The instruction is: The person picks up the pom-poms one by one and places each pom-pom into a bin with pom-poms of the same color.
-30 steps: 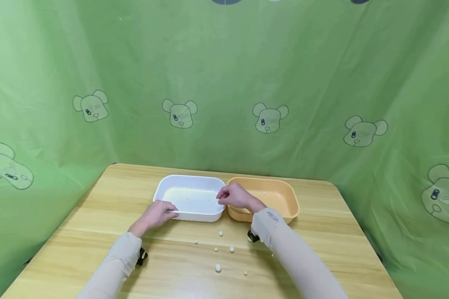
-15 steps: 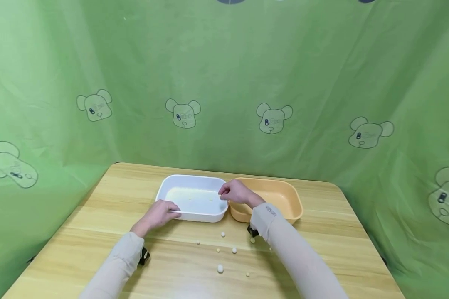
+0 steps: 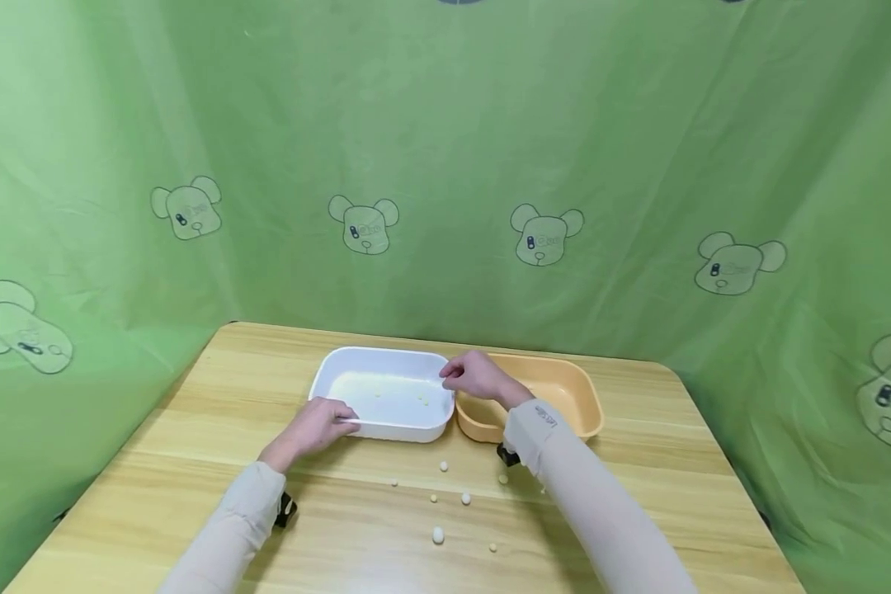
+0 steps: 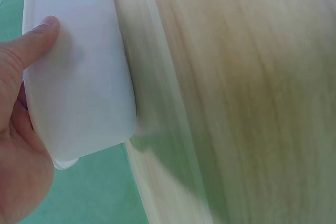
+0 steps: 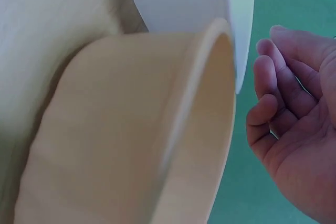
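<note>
My left hand (image 3: 318, 425) grips the near-left rim of a white plastic basin (image 3: 393, 431). In the left wrist view its thumb (image 4: 44, 32) lies along the basin's outer wall, while the other fingers go behind the rim. Above the spot where the white basin meets an orange basin (image 3: 564, 367) hovers my right hand (image 3: 478, 375). Its fingers (image 5: 265, 74) are loosely bent, with nothing showing between thumb and fingertips in the right wrist view. On the white basin's floor lie a pale yellow bead (image 3: 426, 403) and a few more small ones.
Several small balls lie on the wooden table (image 3: 267, 363) in front of the basins, among them a larger white ball (image 3: 438, 535), a white ball (image 3: 466, 498) and a yellowish bead (image 3: 493, 548). A green curtain (image 3: 445, 124) hangs behind the table.
A small yellow bead has dropped from my right hand into the white basin, beside another. The right hand has shifted slightly right and its fingers have loosened. The left hand keeps its grip.
</note>
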`<state>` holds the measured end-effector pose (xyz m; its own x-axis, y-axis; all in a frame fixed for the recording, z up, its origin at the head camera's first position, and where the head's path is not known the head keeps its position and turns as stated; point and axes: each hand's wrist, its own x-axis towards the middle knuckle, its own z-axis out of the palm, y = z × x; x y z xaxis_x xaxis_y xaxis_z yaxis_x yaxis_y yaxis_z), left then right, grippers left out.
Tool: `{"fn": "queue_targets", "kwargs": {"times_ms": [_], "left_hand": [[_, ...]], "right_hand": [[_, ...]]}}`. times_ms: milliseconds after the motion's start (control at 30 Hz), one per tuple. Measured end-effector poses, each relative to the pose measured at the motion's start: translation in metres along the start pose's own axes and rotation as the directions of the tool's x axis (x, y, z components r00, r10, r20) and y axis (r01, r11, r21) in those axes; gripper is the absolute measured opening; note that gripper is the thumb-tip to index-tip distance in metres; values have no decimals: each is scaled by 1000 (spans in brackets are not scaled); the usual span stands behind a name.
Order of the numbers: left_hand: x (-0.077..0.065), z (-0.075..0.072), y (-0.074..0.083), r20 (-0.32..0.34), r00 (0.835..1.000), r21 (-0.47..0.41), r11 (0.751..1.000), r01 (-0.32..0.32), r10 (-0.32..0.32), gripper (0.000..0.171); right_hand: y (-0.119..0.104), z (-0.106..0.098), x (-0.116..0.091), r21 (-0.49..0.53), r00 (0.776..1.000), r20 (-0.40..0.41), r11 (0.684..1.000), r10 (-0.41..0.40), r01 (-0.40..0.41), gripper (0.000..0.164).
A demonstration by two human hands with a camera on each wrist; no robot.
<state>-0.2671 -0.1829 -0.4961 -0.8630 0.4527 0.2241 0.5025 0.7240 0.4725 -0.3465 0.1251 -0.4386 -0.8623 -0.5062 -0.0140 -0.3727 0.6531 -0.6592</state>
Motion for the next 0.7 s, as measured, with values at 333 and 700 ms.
{"fn": "queue_targets", "kwargs": {"times_ms": [333, 700], "left_hand": [[0, -2, 2, -10, 1000, 3, 1000, -18, 18, 4], [-1, 2, 0, -16, 999, 4, 999, -39, 39, 5]], "right_hand": [[-6, -17, -24, -41, 997, 8, 997, -72, 72, 16], [0, -37, -80, -70, 993, 22, 991, -112, 114, 12]]}}
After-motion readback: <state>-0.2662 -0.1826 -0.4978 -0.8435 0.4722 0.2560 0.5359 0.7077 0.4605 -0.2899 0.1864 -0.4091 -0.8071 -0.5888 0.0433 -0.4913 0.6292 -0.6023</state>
